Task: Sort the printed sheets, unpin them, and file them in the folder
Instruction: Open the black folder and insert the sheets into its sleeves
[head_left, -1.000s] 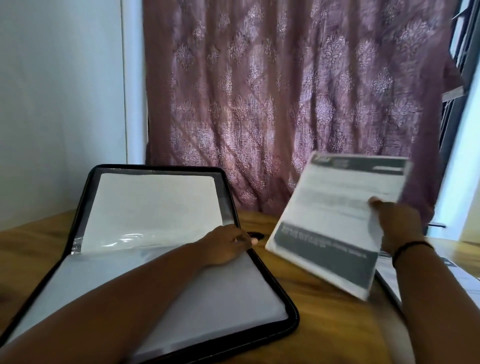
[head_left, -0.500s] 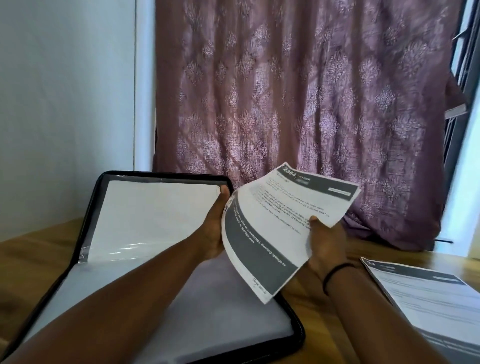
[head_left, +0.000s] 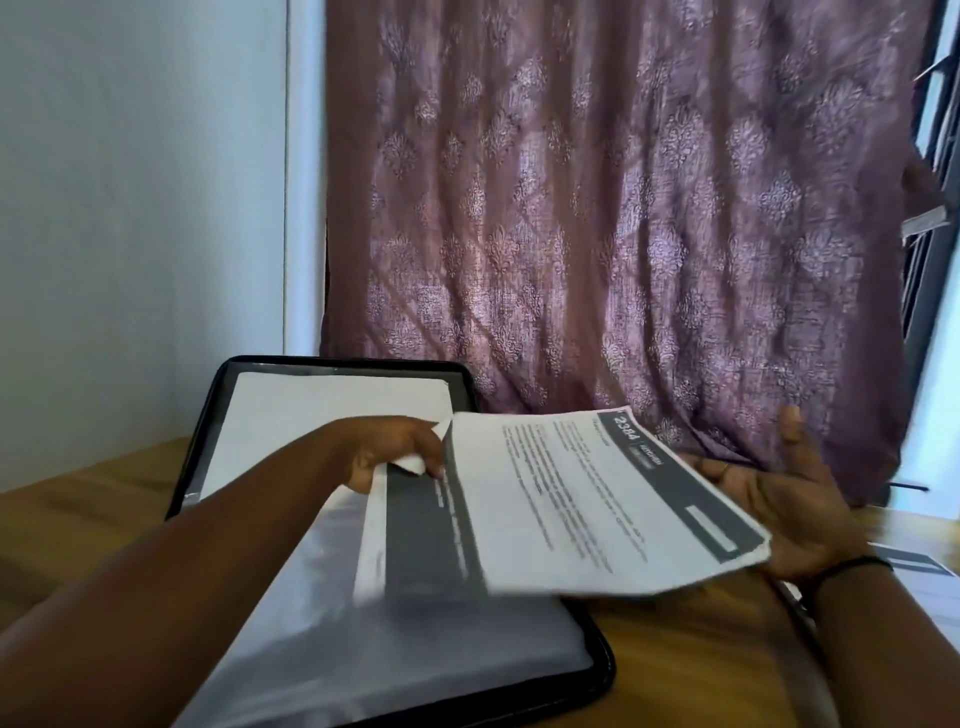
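- The printed sheets (head_left: 587, 499) are pinched at their left end by the left hand (head_left: 395, 452), above the open folder (head_left: 597, 670).
- The right hand (head_left: 779, 499) is spread flat, grasping nothing, beneath the right edge.
- Filing appears under way; insertion into a sleeve is called for next.

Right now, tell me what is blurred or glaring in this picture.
Head view: the lower edge of the printed sheets and the left hand are motion-smeared; small print is unreadable; glare on the folder sleeve; daylight washes out the window strip beside the curtain; wide-angle lens bends the edges.
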